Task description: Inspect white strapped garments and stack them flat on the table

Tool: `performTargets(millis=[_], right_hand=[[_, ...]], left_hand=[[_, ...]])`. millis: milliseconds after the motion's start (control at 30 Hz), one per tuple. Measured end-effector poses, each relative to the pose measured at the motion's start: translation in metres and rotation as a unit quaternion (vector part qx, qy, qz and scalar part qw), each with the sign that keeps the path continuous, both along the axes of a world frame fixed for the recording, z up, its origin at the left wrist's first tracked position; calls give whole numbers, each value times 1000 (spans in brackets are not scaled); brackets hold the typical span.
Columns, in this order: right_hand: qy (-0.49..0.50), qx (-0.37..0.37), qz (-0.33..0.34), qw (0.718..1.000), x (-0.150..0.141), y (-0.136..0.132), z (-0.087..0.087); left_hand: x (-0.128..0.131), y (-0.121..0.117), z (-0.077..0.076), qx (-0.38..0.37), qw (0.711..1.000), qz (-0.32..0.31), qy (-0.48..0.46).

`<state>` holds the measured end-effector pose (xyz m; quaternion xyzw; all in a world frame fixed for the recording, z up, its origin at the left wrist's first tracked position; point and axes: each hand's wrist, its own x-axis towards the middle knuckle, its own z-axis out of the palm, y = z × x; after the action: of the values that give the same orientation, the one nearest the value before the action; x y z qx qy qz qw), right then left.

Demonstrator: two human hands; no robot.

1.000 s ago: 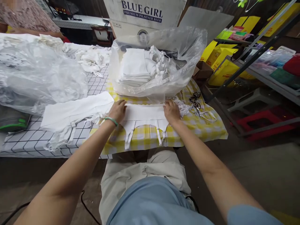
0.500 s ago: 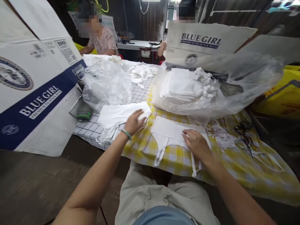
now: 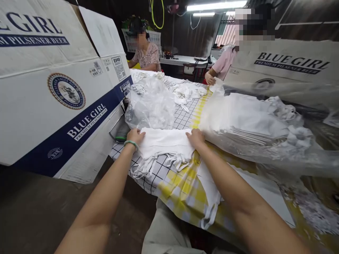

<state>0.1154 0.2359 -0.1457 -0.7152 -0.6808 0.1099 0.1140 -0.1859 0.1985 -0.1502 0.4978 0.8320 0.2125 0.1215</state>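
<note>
A small pile of white strappy tops (image 3: pixel 166 139) lies flat on the checked cloth, its thin straps trailing toward me. My left hand (image 3: pixel 135 138), with a green bangle at the wrist, is closed on the pile's left edge. At the opposite edge my right hand (image 3: pixel 196 138) pinches the fabric between thumb and fingers. Under my right forearm lies another white top (image 3: pixel 212 190), partly hidden, one strap hanging near the table edge. To the right, a thick stack of white tops (image 3: pixel 254 116) sits in an open clear plastic bag (image 3: pixel 286 157).
Blue-and-white cartons (image 3: pixel 87 91) rise on the left; another carton (image 3: pixel 288 53) stands behind the bag. A crumpled clear bag (image 3: pixel 150 102) and loose white pieces (image 3: pixel 185 91) lie farther back. Thread scraps (image 3: pixel 315 208) are at right. Two people sit across the table.
My right hand has left the single top on the right and moved left to the pile. My left hand has shifted to the pile's left edge. The view has turned left.
</note>
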Motion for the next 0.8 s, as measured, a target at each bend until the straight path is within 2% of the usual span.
performTargets(millis=[100, 200, 333, 467, 600, 667, 700, 800], right_hand=[[-37, 31, -6, 999, -4, 1, -4], [-95, 98, 49, 989, -6, -2, -10], [-105, 116, 79, 985, -8, 0, -17], [-6, 138, 73, 988, -7, 6, -16], [189, 183, 73, 962, -7, 3, -4], [261, 200, 96, 940, -11, -2, 6], [284, 210, 117, 928, -14, -6, 12], [310, 239, 199, 898, -28, -19, 34]], left_hand=[[0, 7, 0, 13, 1000, -4, -3], [1, 11, 0, 49, 999, -13, 7], [1, 13, -2, 41, 998, 12, -47], [-4, 13, -3, 11, 994, 15, -104], [-3, 7, 1, 20, 999, -2, -42], [7, 2, 8, 81, 995, -49, 14], [14, -1, 14, 116, 988, -97, 34], [44, -8, 40, 166, 941, -295, 22]])
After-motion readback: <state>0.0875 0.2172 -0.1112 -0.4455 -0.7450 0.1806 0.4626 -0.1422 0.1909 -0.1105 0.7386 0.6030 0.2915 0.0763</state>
